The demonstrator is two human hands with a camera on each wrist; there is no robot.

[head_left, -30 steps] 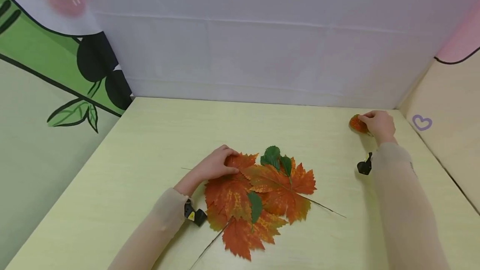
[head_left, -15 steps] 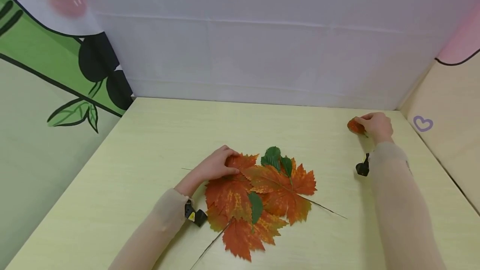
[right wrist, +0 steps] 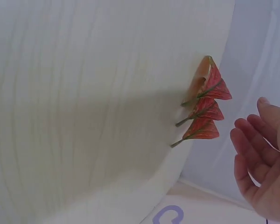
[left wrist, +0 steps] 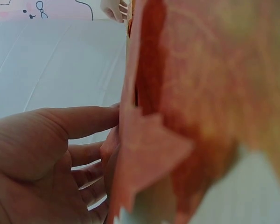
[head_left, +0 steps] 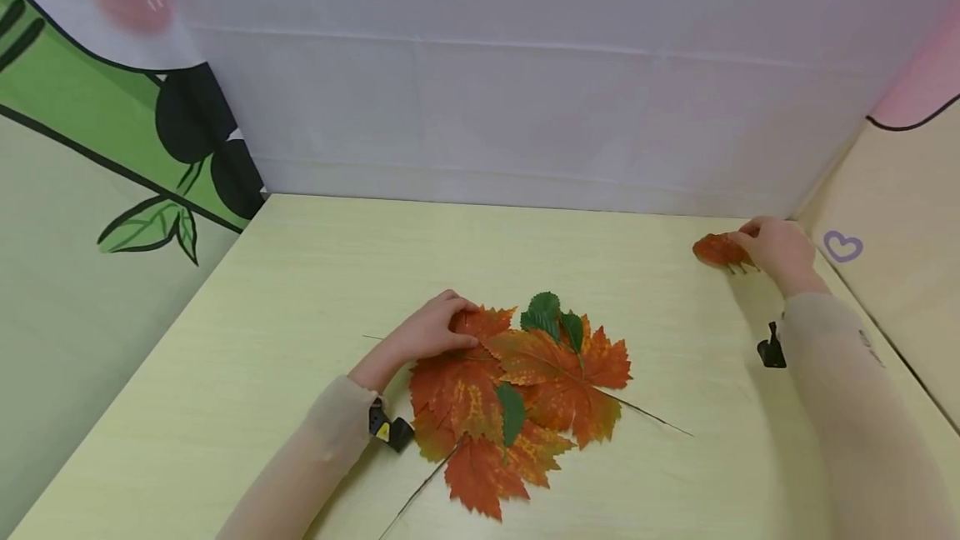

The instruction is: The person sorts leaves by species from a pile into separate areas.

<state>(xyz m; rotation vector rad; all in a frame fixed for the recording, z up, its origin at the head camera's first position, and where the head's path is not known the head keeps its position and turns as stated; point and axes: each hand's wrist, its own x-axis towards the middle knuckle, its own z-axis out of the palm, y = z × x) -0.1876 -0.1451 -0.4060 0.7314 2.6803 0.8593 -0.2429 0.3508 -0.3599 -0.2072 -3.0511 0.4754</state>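
Observation:
My left hand [head_left: 427, 332] rests on a pile of orange-red artificial maple leaves [head_left: 457, 386], thumb and fingers spread at its upper left. In the left wrist view the nearly straight thumb touches the edge of a maple leaf [left wrist: 154, 149], which partly hides the fingertips. Three small red leaves [right wrist: 205, 109] with short stems lie overlapping in a row on the table's far right. Close beside them is my right hand [head_left: 780, 252]; the right wrist view shows its fingers loosely bent, holding nothing and apart from the leaves.
Small green leaves [head_left: 543, 315] lie on the maple pile, another green leaf [head_left: 512, 413] lower down. Long thin stems [head_left: 420, 494] stick out from the pile. A white cloth wall [head_left: 525, 123] borders the pale table [head_left: 315, 273] behind, with a side panel [head_left: 900, 257] at right.
My right hand shifts slightly left, then back to the right, letting go of a small red leaf. More of the row of small leaves and stems now shows. The left hand stays still.

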